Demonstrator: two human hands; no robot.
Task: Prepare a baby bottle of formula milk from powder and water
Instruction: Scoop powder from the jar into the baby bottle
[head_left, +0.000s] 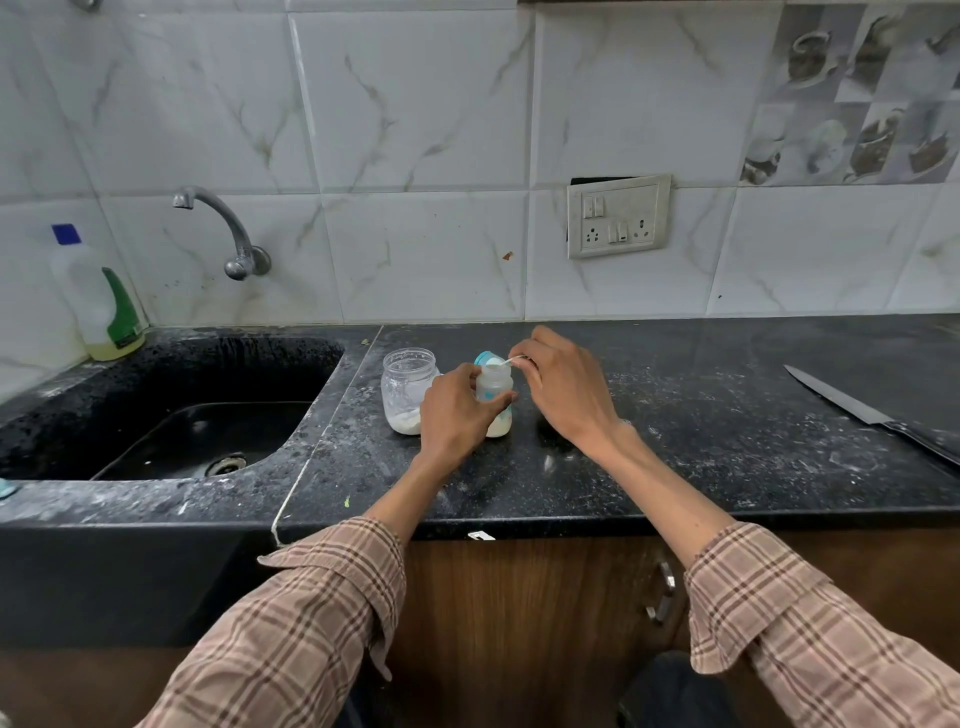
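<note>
A small baby bottle with white liquid in its bottom stands upright on the black counter. My left hand grips the bottle around its middle. My right hand pinches the handle of a small white scoop, whose bowl sits over the bottle's open mouth. A teal cap shows just behind the bottle. To the left stands an open clear jar with a little white powder at its bottom.
A black sink lies to the left under a wall tap. A detergent bottle stands in the back left corner. A long knife lies on the counter at the right. A socket plate is on the tiled wall.
</note>
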